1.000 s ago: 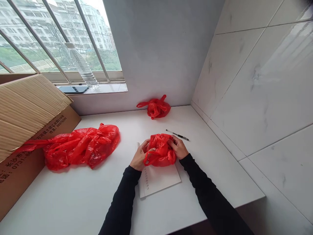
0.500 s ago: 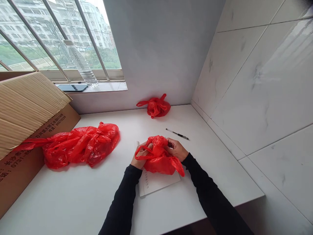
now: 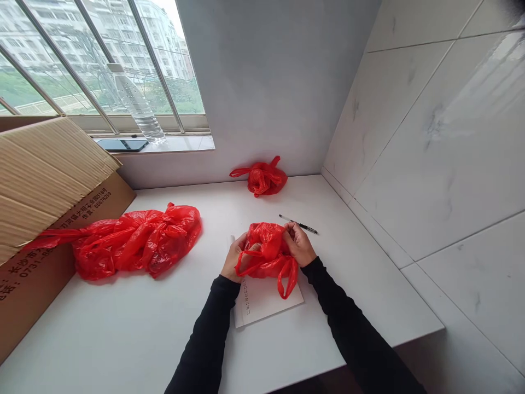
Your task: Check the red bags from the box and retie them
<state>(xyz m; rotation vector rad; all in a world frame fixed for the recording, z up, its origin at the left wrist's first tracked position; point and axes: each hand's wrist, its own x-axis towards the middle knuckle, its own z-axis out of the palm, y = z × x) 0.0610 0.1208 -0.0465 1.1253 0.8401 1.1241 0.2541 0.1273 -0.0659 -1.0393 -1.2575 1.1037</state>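
Between my two hands is a crumpled red plastic bag (image 3: 268, 249), held above an open notebook (image 3: 266, 306). My left hand (image 3: 235, 257) grips the bag's left side, its fingers partly hidden by the film and a handle loop. On the other side my right hand (image 3: 300, 244) pinches the bag's upper right edge. A second handle loop hangs down over the page. What the bag contains, if anything, cannot be seen. Handwritten figures run down the notebook's left part. A black pen (image 3: 298, 224) lies just behind my right hand.
More red plastic bags (image 3: 135, 241) lie bunched at the left, reaching to an open cardboard box (image 3: 49, 219). Another red bag (image 3: 266, 178) rests against the back wall. A water bottle (image 3: 139, 106) and a phone (image 3: 122, 145) are on the windowsill. Tiled wall bounds the right side.
The bag has been turned and lifted slightly, and its loose handle now hangs toward the front. My right hand has moved up a little along its edge. More of the notebook's writing shows.
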